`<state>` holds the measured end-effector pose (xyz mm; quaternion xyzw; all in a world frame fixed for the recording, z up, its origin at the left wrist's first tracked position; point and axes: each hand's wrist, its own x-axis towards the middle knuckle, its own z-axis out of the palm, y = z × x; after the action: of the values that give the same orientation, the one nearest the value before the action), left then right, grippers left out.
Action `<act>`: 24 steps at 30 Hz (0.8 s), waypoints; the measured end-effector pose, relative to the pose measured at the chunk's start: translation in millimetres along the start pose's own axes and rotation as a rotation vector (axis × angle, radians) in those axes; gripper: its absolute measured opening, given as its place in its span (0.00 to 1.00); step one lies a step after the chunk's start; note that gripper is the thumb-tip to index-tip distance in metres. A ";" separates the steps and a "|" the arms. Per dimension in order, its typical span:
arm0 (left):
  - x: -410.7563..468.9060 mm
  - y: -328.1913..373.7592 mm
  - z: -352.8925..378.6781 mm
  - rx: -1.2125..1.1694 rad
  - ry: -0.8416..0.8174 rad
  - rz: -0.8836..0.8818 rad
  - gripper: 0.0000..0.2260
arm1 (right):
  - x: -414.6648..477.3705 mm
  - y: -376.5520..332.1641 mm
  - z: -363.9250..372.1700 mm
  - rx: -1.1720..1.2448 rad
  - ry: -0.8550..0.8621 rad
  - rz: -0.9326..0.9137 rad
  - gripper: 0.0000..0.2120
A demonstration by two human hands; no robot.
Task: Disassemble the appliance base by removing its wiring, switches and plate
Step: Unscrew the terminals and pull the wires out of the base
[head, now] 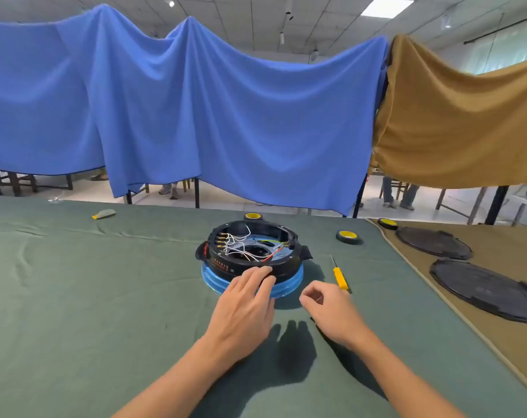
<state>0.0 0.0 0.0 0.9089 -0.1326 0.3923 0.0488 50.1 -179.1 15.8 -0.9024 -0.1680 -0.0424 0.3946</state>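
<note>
A round black appliance base (281, 274) stands upside down on a blue ring (214, 280) on the green cloth. Inside it white, red and yellow-green wires (241, 248) run to brass terminals (221, 241) on the left wall. My left hand (244, 306) rests its straight fingers on the near rim of the base. Just right of the base my right hand (328, 309) hovers over the cloth with curled fingers and holds nothing that I can see. A yellow-handled screwdriver (340, 276) lies on the cloth beyond my right hand.
Rolls of tape lie behind the base (254, 216), to its right (348, 236) and on the brown cloth (387, 223). Two round black plates (434, 242) (482, 289) lie on the brown cloth at right. A small grey and yellow object (104, 213) lies far left. Hanging blue cloth (195, 110) closes the back.
</note>
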 end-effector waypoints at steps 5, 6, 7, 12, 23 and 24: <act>29.1 2.8 26.8 0.016 0.023 -0.042 0.20 | 36.1 27.3 -7.1 -0.300 0.255 -0.085 0.06; 30.2 3.9 32.6 0.006 0.017 -0.061 0.20 | 38.4 34.0 -5.4 -0.348 0.330 -0.075 0.06; 30.8 3.5 36.7 -0.004 0.021 -0.073 0.20 | 40.9 40.8 -3.8 -0.389 0.383 -0.037 0.07; 28.1 -7.1 42.7 -0.021 0.025 -0.039 0.22 | 50.4 58.4 -5.3 -0.463 0.293 0.169 0.10; 45.5 1.3 58.9 0.104 0.130 -0.156 0.20 | 43.5 43.0 -5.6 -0.339 0.394 0.224 0.07; 47.1 2.0 61.8 0.118 0.138 -0.158 0.20 | 42.9 42.8 -5.2 -0.327 0.405 0.229 0.07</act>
<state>73.6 -23.4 -8.3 0.8887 -0.0335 0.4559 0.0349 105.1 -198.3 -1.6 -0.9404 0.0264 -0.2033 0.2714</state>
